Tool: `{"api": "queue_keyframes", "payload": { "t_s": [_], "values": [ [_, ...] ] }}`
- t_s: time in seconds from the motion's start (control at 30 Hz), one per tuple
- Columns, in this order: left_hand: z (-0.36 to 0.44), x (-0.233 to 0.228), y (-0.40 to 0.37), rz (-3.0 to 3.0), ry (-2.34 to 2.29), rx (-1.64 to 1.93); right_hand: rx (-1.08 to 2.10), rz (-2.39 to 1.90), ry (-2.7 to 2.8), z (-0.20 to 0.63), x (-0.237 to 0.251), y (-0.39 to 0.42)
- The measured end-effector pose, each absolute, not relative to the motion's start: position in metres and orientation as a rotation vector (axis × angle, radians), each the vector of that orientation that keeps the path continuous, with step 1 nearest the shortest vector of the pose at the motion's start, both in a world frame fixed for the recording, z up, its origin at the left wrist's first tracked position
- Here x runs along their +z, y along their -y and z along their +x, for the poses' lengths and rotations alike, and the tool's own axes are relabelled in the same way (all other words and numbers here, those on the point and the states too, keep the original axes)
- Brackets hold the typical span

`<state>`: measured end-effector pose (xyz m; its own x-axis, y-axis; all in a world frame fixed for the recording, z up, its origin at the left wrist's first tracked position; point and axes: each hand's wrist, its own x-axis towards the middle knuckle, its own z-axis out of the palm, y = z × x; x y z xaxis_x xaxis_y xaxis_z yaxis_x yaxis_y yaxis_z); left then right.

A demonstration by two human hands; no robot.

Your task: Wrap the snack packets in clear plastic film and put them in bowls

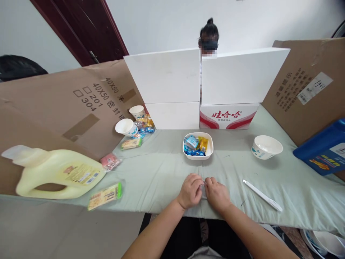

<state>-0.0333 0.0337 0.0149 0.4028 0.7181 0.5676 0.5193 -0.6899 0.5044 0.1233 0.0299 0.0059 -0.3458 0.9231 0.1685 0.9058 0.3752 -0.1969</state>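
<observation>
Near the table's front edge, my left hand point(191, 190) and my right hand point(217, 195) almost touch, their curled fingers pinched together. Between the fingertips there may be a small pale or clear bit, too small to name. Just beyond them stands a white plastic bowl point(211, 148) holding a light blue packet point(192, 141), a yellow-wrapped snack point(203, 144) and dark blue wrapped pieces point(194, 153). To the right of my hands lies a white box cutter-like tool point(262, 195), slanting toward the front.
White boxes point(167, 77) and a red-and-white carton point(229, 116) wall off the back; a person's head point(209, 36) shows above. Left are a yellow detergent bottle point(61, 174), paper cups point(126, 127) and snack packets point(105, 196). Right are a paper bowl point(266, 147) and blue bottle point(323, 151).
</observation>
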Motion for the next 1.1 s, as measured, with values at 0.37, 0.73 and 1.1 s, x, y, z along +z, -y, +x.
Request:
{"api": "queue_keyframes", "payload": {
  "t_s": [0.37, 0.73, 1.1],
  "values": [
    [-0.025, 0.018, -0.037, 2.556, -1.095, 0.768, -0.168, -1.688, 2.201, 0.163, 0.019, -0.046],
    [-0.066, 0.023, -0.023, 2.396, -1.377, 0.8, 0.021, -1.104, 2.417, 0.152, -0.007, -0.008],
    [-0.078, 0.012, -0.022, 2.58, -1.408, 0.808, -0.121, -1.075, 2.386, 0.223, 0.044, -0.064]
  ]
}}
